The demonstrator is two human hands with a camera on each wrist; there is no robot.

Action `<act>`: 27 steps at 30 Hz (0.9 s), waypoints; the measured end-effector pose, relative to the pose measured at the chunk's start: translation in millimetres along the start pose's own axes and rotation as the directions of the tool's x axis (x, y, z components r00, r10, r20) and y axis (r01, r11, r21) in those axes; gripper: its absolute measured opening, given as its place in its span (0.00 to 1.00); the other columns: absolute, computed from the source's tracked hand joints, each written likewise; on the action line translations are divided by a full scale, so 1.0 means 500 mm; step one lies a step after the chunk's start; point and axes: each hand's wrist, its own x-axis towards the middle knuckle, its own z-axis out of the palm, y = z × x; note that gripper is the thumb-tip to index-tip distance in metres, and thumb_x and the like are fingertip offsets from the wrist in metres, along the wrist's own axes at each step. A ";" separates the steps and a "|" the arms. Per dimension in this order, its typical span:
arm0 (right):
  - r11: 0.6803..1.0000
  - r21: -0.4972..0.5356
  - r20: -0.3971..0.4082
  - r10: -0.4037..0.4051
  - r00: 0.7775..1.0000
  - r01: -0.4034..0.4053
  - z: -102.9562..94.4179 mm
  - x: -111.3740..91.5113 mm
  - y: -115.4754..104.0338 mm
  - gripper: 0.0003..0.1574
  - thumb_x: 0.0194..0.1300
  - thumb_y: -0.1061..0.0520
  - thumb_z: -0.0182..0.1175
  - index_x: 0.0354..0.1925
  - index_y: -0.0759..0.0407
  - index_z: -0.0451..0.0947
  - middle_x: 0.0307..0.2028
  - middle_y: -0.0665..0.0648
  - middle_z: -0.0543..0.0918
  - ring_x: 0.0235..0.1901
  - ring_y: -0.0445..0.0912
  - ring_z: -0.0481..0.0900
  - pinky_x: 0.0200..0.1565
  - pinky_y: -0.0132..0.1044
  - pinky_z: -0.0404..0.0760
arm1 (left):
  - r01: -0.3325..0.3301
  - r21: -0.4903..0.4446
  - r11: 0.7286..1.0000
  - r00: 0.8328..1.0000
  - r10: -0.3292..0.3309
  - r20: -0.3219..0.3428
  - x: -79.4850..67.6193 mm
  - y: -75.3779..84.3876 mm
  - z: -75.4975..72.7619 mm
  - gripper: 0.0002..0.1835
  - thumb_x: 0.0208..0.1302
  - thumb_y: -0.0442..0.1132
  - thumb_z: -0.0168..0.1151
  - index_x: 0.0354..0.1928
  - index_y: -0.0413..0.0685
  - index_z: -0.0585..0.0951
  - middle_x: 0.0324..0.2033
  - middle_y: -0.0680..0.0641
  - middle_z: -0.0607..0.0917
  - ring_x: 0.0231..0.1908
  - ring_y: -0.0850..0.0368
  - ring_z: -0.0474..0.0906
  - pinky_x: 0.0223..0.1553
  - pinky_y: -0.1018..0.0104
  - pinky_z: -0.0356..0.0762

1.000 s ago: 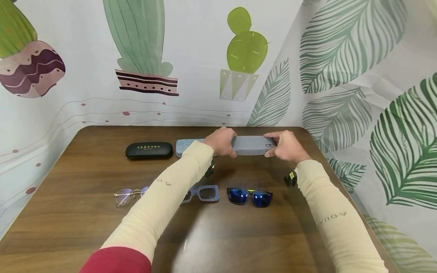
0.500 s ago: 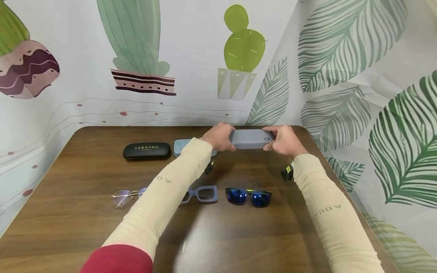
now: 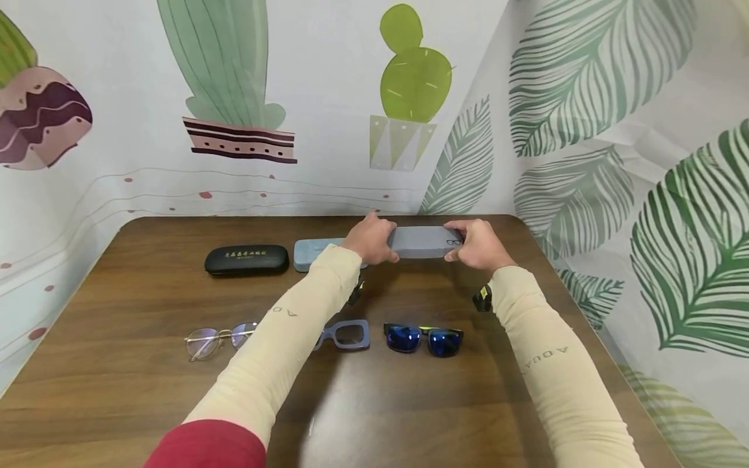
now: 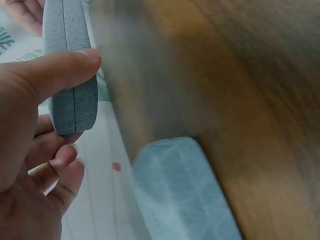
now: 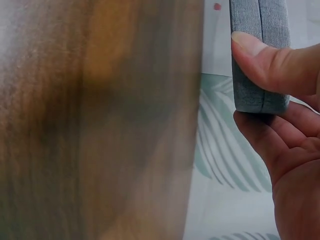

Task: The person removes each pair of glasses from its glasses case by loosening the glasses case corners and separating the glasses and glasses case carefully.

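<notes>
Both hands hold a grey glasses case (image 3: 422, 242) by its two ends, near the back of the table. My left hand (image 3: 372, 239) pinches the left end; in the left wrist view its thumb (image 4: 75, 65) lies across the seam side. The right end is between the thumb and fingers of my right hand (image 3: 481, 244), beside a small printed glasses outline. In the right wrist view, the thumb (image 5: 265, 60) presses the case's side and fingers lie at its end. A light blue glasses case (image 4: 180, 190) lies left of the grey one, partly behind my left hand in the head view.
A black glasses case (image 3: 246, 259) lies at the back left. In front are thin-framed glasses (image 3: 205, 342), blue-framed glasses (image 3: 351, 334) partly behind my left sleeve, and blue-lensed sunglasses (image 3: 424, 340). A patterned cloth (image 3: 328, 188) hangs behind the wooden table (image 3: 140, 292).
Both hands have lifted the grey case up and back a little, then lowered it slightly. Their grip looks the same. The head view has shifted slightly.
</notes>
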 end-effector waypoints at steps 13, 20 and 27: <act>0.999 -0.045 0.009 0.006 1.000 -0.005 0.046 0.002 0.008 0.41 0.52 0.67 0.77 0.65 0.66 0.78 0.51 0.68 0.89 0.50 0.57 0.83 0.58 0.53 0.81 | 0.021 0.049 0.999 1.000 -0.021 -0.002 0.005 -0.018 0.046 0.43 0.58 0.56 0.78 0.73 0.47 0.74 0.65 0.47 0.84 0.65 0.43 0.69 0.66 0.52 0.72; 0.999 -0.050 0.008 0.011 1.000 -0.011 0.063 0.006 0.020 0.41 0.53 0.67 0.76 0.65 0.66 0.78 0.53 0.69 0.87 0.54 0.58 0.83 0.59 0.55 0.80 | 0.030 0.050 0.998 0.999 -0.031 0.025 0.004 -0.021 0.053 0.44 0.60 0.56 0.77 0.75 0.50 0.72 0.69 0.49 0.81 0.69 0.44 0.65 0.65 0.52 0.67; 0.998 -0.063 0.025 0.022 0.999 -0.021 0.074 0.003 0.021 0.40 0.54 0.68 0.75 0.66 0.67 0.77 0.54 0.70 0.87 0.53 0.59 0.83 0.59 0.55 0.81 | 0.036 0.064 0.997 0.998 -0.039 0.046 0.007 -0.024 0.073 0.43 0.63 0.56 0.74 0.77 0.54 0.69 0.71 0.51 0.79 0.69 0.45 0.62 0.62 0.51 0.64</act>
